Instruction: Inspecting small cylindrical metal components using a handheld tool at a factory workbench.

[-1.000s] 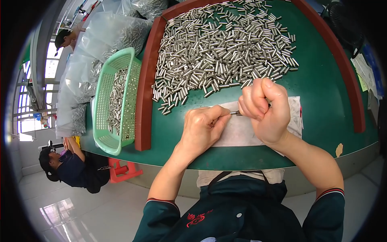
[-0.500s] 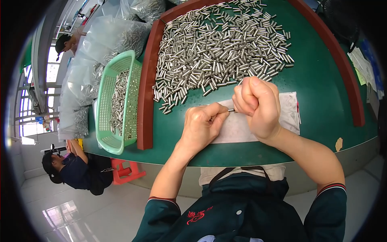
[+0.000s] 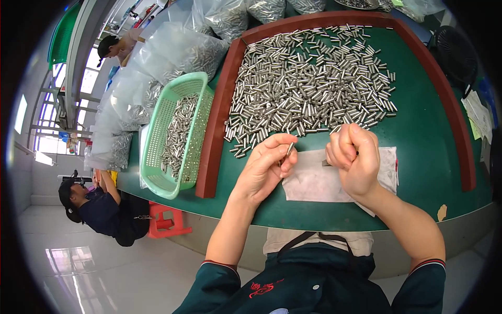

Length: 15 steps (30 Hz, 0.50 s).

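Between the thumb and fingers of my left hand (image 3: 261, 170) is a small shiny metal pin (image 3: 290, 149), held tilted. My right hand (image 3: 361, 162) is closed in a fist to the right of it, apart from the left. A small dark grey tip (image 3: 326, 163) sticks out by its fingers; the rest of that thing is hidden. Under both hands lies a stained whitish cloth (image 3: 308, 191) on the green table. Just beyond them spreads a wide pile of short metal pins (image 3: 314, 89).
A reddish-brown raised border (image 3: 214, 152) frames the pile. Left of it stands a light green plastic basket (image 3: 149, 170) with more pins. Clear bags of metal pieces (image 3: 191, 55) line the far left. A black fan (image 3: 456, 52) stands far right. Two other people are at the left.
My hands have moved apart. The left hand has turned, showing the pin in its fingers, and the right fist has turned and lowered towards the cloth. The whole view has shifted.
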Tool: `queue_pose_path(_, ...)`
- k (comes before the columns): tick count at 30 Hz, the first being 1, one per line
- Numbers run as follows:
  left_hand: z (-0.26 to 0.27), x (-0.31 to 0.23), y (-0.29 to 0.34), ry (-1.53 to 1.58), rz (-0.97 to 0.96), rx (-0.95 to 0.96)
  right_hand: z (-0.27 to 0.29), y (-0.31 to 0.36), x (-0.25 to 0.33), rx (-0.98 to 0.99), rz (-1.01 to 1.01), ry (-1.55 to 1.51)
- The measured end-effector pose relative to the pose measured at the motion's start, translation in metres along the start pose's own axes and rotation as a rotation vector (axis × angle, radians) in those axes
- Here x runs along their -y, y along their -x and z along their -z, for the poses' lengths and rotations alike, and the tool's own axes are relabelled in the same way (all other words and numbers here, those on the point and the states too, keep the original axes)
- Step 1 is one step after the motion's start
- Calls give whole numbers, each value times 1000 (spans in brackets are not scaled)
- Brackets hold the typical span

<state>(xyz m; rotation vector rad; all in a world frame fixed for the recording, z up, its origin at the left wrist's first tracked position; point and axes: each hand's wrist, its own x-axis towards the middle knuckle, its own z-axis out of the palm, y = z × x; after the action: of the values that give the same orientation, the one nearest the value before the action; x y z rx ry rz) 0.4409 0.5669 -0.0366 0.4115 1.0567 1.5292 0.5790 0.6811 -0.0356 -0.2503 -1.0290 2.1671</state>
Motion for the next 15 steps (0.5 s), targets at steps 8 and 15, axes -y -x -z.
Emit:
queue_pose_path(8,5,-3,-2,84,5,16,-1,-2,0,-28,-10,-3)
queue_pose_path(15,6,-4,-6,-67,-189,-88,0,-2,1,-7,-10,-7)
